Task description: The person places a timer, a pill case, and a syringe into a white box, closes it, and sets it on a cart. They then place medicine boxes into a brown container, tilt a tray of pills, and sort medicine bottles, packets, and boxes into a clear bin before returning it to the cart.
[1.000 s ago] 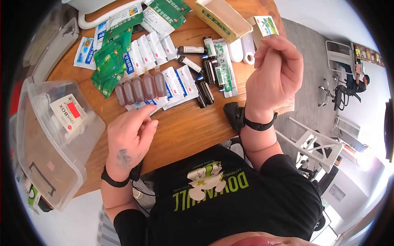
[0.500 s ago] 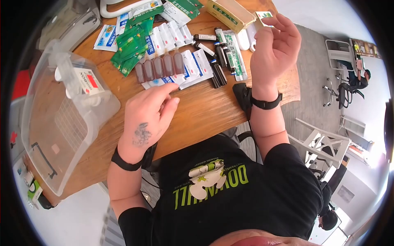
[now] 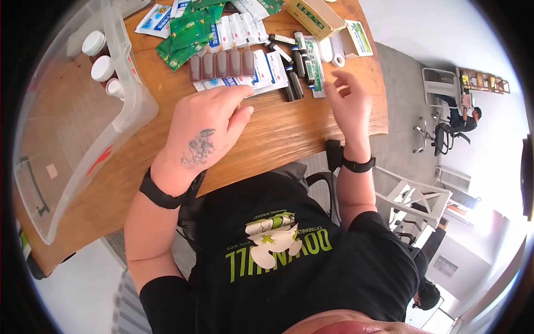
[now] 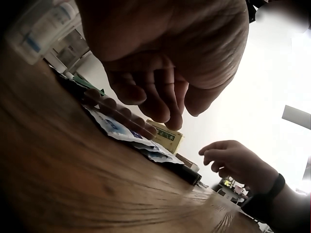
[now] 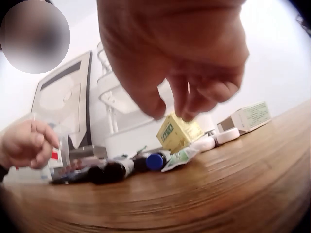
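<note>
My left hand (image 3: pixel 208 128) hovers over the wooden table with loosely bent fingers and holds nothing. Just beyond its fingertips lies a strip of brown plastic ampoules (image 3: pixel 221 65) on top of white and blue sachets (image 3: pixel 271 71). My right hand (image 3: pixel 350 106), also without anything in it, hangs near the table's right side, fingers relaxed. Closest to it are several small dark bottles (image 3: pixel 299 64) and a green and white packet (image 3: pixel 315 69). In the right wrist view a blue bottle cap (image 5: pixel 155 161) shows below the fingers.
Green sachets (image 3: pixel 189 30) lie at the back. A yellow box (image 3: pixel 316 18), a white box (image 3: pixel 359 39) and a white tube (image 3: pixel 337 51) are at back right. On the left stands a clear plastic bin (image 3: pixel 130 119) with white-capped bottles (image 3: pixel 102 68). Another person (image 3: pixel 470 122) sits far right.
The head view has shifted, so the table items appear higher. My right hand has come down from beside the white box toward me. My left hand stays near the ampoule strip.
</note>
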A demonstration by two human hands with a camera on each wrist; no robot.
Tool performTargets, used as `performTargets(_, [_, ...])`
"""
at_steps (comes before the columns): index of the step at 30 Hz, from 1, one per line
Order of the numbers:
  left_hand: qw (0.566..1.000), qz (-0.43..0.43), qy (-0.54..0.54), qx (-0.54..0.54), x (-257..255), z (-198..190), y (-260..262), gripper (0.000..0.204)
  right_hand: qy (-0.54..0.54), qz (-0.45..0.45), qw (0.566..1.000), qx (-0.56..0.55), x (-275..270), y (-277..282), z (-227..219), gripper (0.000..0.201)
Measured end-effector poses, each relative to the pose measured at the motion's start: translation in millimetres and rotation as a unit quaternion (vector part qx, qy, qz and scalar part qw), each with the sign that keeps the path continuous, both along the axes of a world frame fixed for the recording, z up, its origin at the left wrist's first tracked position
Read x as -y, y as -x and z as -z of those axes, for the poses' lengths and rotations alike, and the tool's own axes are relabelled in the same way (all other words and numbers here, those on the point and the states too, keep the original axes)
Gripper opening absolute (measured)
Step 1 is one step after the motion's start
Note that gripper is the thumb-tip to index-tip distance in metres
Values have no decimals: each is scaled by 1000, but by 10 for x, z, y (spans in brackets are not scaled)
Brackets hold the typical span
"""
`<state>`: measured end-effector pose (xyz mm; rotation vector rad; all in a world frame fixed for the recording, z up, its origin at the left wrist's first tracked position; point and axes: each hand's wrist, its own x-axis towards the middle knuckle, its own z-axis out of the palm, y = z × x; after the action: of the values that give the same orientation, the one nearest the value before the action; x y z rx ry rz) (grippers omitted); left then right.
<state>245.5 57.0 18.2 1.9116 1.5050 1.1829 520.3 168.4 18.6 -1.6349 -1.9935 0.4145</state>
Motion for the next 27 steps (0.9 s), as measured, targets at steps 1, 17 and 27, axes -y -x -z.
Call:
performTargets(1, [1000,-2,-3,-3,-4,11,-2,22,18,-1,1000,24,44,-30,44,26])
performTargets(17, [999,-11,-22,-22,-1,80,31,21,15,71,996,-41,-69,-226,-237,15])
performTargets(27, [996,-22,-91,0,-11,22,17,22,-267,-68,942,-191,27,269,-716,8])
